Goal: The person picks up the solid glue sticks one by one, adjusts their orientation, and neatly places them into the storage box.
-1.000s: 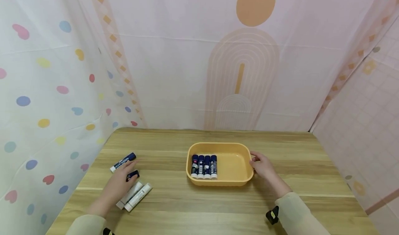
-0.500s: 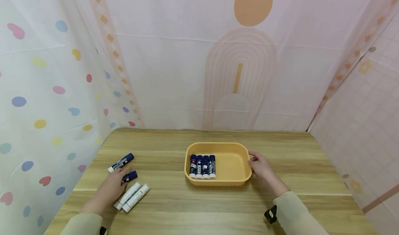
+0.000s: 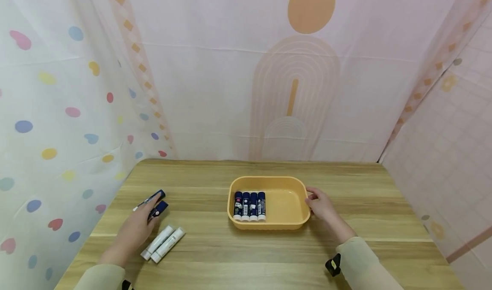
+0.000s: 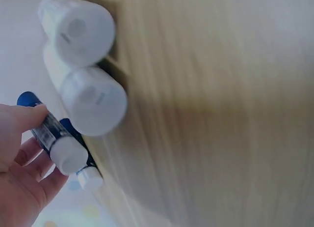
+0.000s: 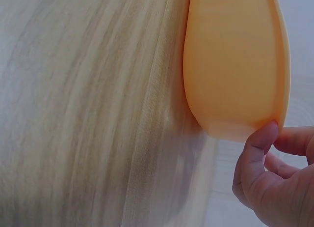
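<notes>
My left hand (image 3: 132, 230) pinches a dark blue glue stick (image 4: 53, 131) with a white end between thumb and fingers. A second dark blue glue stick (image 3: 160, 193) lies just beyond it on the table, partly covered by the fingers. Nearer to me two white glue sticks (image 3: 168, 244) lie side by side. At the middle of the table stands a yellow-orange plastic tray (image 3: 286, 204). Several dark blue glue sticks (image 3: 253, 206) with white ends lie in a row in its left part. My right hand (image 5: 270, 180) grips the tray's right rim between thumb and fingers.
The wooden table (image 3: 230, 260) reaches back to a patterned cloth curtain (image 3: 211, 89). More curtain hangs along the left and right sides. A dark strap piece (image 3: 333, 265) sits at my right cuff.
My left hand has taken hold of the nearer dark blue glue stick and shifted it away from the white ones, toward the far one. The right hand stays on the tray.
</notes>
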{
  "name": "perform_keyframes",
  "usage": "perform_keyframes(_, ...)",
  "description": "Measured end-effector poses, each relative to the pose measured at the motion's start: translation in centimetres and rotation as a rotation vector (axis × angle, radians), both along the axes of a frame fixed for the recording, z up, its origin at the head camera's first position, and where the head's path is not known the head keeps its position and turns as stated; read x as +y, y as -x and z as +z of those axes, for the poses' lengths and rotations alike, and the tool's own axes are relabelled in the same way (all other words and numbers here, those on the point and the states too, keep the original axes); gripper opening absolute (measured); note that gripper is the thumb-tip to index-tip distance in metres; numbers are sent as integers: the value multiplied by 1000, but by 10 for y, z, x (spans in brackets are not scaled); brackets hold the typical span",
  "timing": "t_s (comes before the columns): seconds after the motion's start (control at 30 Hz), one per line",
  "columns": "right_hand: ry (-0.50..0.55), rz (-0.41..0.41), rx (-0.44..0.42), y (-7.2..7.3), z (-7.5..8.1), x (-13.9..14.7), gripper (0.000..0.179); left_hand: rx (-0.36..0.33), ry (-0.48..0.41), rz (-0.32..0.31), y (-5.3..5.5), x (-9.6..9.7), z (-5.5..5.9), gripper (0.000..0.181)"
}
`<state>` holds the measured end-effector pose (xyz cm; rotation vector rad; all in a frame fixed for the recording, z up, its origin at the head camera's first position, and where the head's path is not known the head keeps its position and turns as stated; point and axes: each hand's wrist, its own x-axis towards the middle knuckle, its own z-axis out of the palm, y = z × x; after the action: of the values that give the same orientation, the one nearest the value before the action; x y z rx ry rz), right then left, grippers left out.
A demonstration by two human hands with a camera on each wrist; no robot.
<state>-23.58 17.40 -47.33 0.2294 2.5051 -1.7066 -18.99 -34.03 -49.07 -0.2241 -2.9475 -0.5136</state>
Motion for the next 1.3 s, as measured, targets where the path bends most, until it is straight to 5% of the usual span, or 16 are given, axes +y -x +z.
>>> perform_keyframes(0.17, -4, 1, -7, 1, 0, 1, 41, -6, -123, -5, 0, 13, 10, 74)
perform_keyframes(0.47, -10, 1, 5, 1, -1, 1, 41, -90, -399, 81, 8, 41, 18, 62)
perform_keyframes(0.73, -15, -10, 3, 1, -1, 0, 42, -284, -755, 179, 17, 75, 23, 63)
perform_keyframes(1.0, -10, -11, 8, 2, -2, 1, 42, -317, -893, 171, 26, 126, 37, 64)
perform_keyframes(1.3, -15, -6, 4, -1, 0, 1, 42, -230, -890, 153, 39, 185, 44, 62)
